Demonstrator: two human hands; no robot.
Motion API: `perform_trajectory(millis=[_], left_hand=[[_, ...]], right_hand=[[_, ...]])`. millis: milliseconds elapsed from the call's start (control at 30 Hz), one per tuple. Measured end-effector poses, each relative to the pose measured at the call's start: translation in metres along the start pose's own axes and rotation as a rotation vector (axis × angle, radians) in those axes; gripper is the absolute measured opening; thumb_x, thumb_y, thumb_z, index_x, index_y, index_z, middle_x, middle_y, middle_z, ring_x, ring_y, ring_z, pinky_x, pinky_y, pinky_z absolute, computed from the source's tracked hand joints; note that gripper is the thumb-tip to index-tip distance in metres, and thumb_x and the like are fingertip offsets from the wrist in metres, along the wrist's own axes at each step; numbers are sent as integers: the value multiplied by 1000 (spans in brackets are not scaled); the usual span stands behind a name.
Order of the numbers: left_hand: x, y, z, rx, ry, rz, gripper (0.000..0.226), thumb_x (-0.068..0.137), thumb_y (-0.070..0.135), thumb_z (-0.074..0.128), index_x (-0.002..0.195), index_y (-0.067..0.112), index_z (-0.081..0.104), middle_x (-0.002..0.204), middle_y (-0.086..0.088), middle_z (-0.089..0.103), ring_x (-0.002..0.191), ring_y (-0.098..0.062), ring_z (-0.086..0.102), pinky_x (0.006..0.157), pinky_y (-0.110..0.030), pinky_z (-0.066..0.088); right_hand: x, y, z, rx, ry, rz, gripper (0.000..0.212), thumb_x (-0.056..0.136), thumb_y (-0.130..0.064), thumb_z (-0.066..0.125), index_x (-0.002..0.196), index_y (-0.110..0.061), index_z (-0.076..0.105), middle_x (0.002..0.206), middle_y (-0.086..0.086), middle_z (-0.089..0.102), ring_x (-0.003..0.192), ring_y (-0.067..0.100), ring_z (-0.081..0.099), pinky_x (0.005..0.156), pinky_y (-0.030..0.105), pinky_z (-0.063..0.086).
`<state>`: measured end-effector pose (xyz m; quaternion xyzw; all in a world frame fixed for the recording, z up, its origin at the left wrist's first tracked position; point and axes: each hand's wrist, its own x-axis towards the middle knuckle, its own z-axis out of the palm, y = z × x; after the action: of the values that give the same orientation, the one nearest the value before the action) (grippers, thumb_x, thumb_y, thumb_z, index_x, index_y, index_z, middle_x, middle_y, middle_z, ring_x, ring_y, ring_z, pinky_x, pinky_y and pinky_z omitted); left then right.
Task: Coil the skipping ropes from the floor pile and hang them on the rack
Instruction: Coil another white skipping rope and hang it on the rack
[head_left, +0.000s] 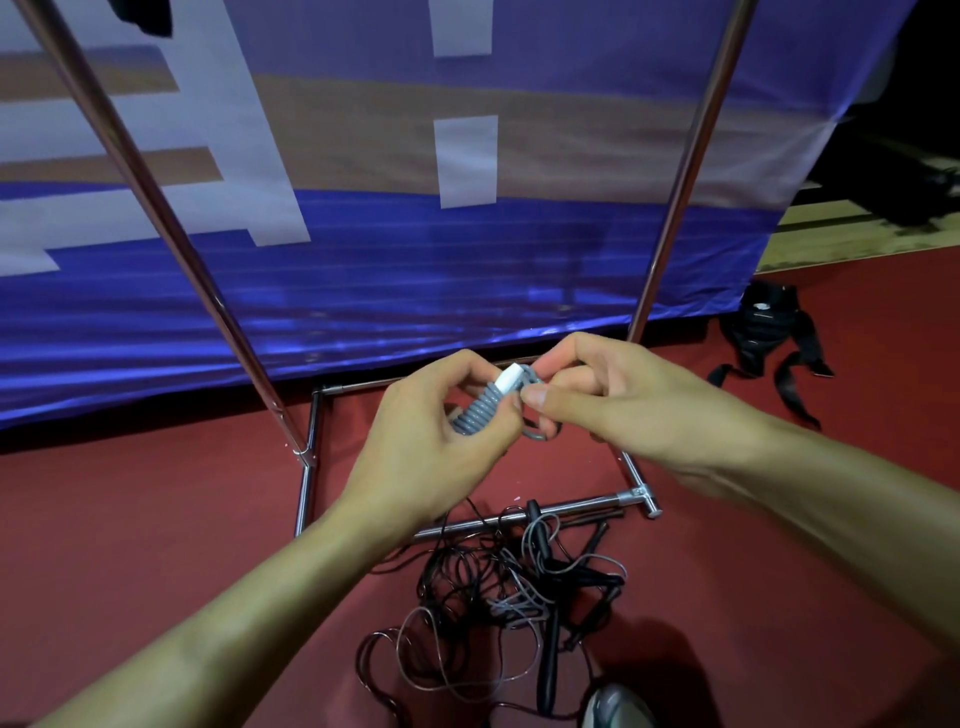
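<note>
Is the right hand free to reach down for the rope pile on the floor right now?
Probably not yet. The right hand is pinching the cord of the grey rope that the left hand grips. The pile itself lies uncovered below.

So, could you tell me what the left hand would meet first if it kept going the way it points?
Probably the right hand: the left hand points up-right, and they already meet at the grey coiled rope.

rack (571, 506): looking like polished, shiny metal tubing
banner (415, 270): showing glossy, wrinkled sheeting
floor (156, 519): appearing matt red
</note>
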<state>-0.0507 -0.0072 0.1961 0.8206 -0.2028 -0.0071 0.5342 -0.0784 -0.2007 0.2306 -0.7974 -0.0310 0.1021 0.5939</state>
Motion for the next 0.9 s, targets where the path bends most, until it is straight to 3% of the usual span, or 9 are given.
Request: perform_trajectory(millis=[167, 233, 300, 367, 433, 533, 633, 767, 900], left_hand=[[-1, 3, 0, 35, -43, -6, 6, 90, 34, 73, 89, 30, 70, 73, 1, 73, 62, -25, 69, 54, -40, 58], [-1, 5, 2, 66, -49, -10, 6, 89, 35, 72, 89, 30, 70, 70, 4, 73, 58, -21, 67, 47, -32, 51], [-1, 4, 4, 88, -28, -2, 7, 90, 38, 71, 89, 31, 70, 71, 8, 72, 60, -16, 67, 51, -31, 52], [-1, 2, 5, 74, 3, -8, 9, 91, 42, 70, 89, 33, 68, 74, 9, 72, 63, -14, 68, 60, -42, 58], [1, 0, 5, 72, 24, -11, 10, 92, 44, 69, 89, 35, 66, 75, 9, 72, 66, -15, 68, 65, -47, 59], [3, 0, 6, 48, 36, -12, 10, 94, 41, 69, 89, 34, 64, 75, 5, 73, 69, -22, 71, 64, -50, 59], [3, 2, 7, -8, 22, -43, 8, 96, 36, 68, 90, 31, 65, 74, 0, 74, 66, -28, 72, 59, -52, 58], [4, 3, 7, -39, -6, -53, 8, 97, 38, 68, 96, 30, 67, 73, -2, 74, 63, -30, 71, 60, -52, 59], [4, -1, 11, -44, 0, -39, 5, 97, 38, 68, 99, 33, 67, 78, 0, 75, 67, -30, 72, 61, -52, 60]], right_hand=[[-4, -2, -2, -115, -7, 36, 15, 98, -19, 68, 108, -11, 59, 81, 4, 77, 87, 32, 67, 102, 58, 46], [-6, -3, -4, -273, 6, 9, 10, 100, -24, 65, 104, -16, 60, 80, -2, 77, 81, 30, 65, 86, 53, 50], [-7, -4, -7, -372, 50, -47, 5, 101, -27, 64, 102, -23, 66, 79, -8, 77, 69, 14, 64, 69, 37, 46], [-7, -3, -8, -380, 126, -69, 14, 99, -30, 66, 110, -31, 74, 85, -13, 78, 68, -7, 63, 71, 24, 48], [-7, -2, -3, -351, 193, -87, 26, 98, -30, 69, 123, -34, 75, 103, -15, 78, 83, -14, 66, 84, 15, 49], [-3, 4, 4, -281, 220, -62, 30, 99, -28, 66, 129, -33, 72, 113, -8, 78, 78, 1, 71, 87, 27, 57], [0, 6, 5, -128, 196, 29, 34, 100, -17, 58, 130, -27, 71, 96, -16, 74, 67, 4, 67, 99, 39, 56], [1, 3, -2, -185, 170, 0, 31, 102, -17, 61, 131, -24, 70, 101, -11, 77, 77, 0, 71, 82, 25, 56], [1, 1, -4, -389, 161, -40, 35, 100, -23, 63, 133, -33, 68, 84, -16, 77, 82, 27, 73, 83, 51, 60]])
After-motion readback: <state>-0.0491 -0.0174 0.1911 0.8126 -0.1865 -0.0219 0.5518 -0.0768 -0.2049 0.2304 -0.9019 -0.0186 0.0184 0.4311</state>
